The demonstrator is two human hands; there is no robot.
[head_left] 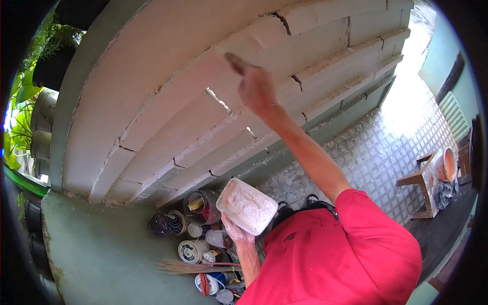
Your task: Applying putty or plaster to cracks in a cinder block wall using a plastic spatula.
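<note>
My right hand (258,91) is raised to the stepped white wall (203,76), its fingers closed around a putty knife (235,63). Motion blurs the knife, and its dark end is at or very near the wall surface; I cannot tell whether it touches. Low in front of my red shirt, my left hand (238,233) holds a rectangular white tub (248,206) from below and the side. Pale, smooth paste fills the tub. White smears cover the left fingers, which are partly hidden under it. Dark cracks and gaps break the wall's ledges.
Paint buckets (192,251), a straw broom (183,266) and other containers crowd the floor at lower left. A small stool (424,183) with an orange bucket (448,165) stands on the right. Potted plants (43,109) line the left edge. The tiled floor (345,147) is splattered.
</note>
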